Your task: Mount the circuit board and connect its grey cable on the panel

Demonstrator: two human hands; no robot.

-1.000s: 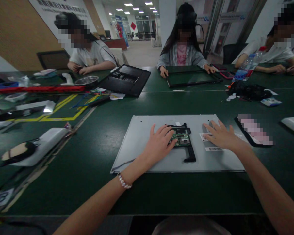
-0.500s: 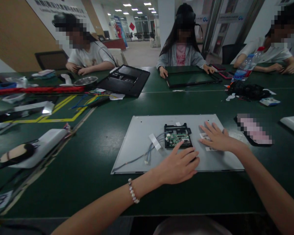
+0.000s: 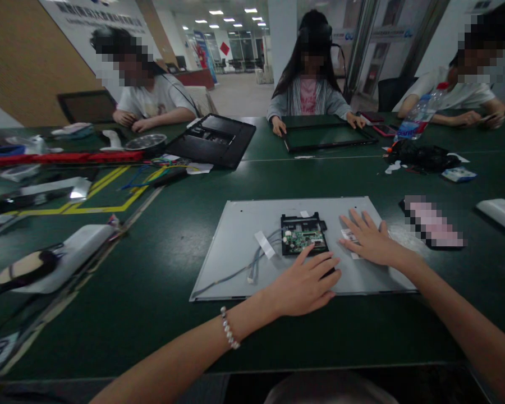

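Note:
A flat grey panel (image 3: 231, 235) lies on the green table (image 3: 151, 325). Near its middle is a black bracket with a green circuit board (image 3: 305, 240), and grey cables (image 3: 235, 272) run from it toward the panel's lower left corner. White tape (image 3: 265, 244) crosses the cables. My left hand (image 3: 307, 280), fingers spread, rests at the lower edge of the board and panel, its index fingertip touching the board. My right hand (image 3: 372, 241) lies flat with fingers apart on the panel's right side, partly over a white label (image 3: 348, 234).
A phone (image 3: 433, 223) lies right of the panel, near a white object (image 3: 503, 217). Across the table, a person holds a black frame (image 3: 332, 147). A bottle (image 3: 418, 118), a black laptop-like casing (image 3: 214, 140) and a white device (image 3: 73, 255) also stand around; two more people sit opposite.
The view has shifted slightly. My right hand has moved a little on the panel, covering more of the labels; my left hand is almost unchanged.

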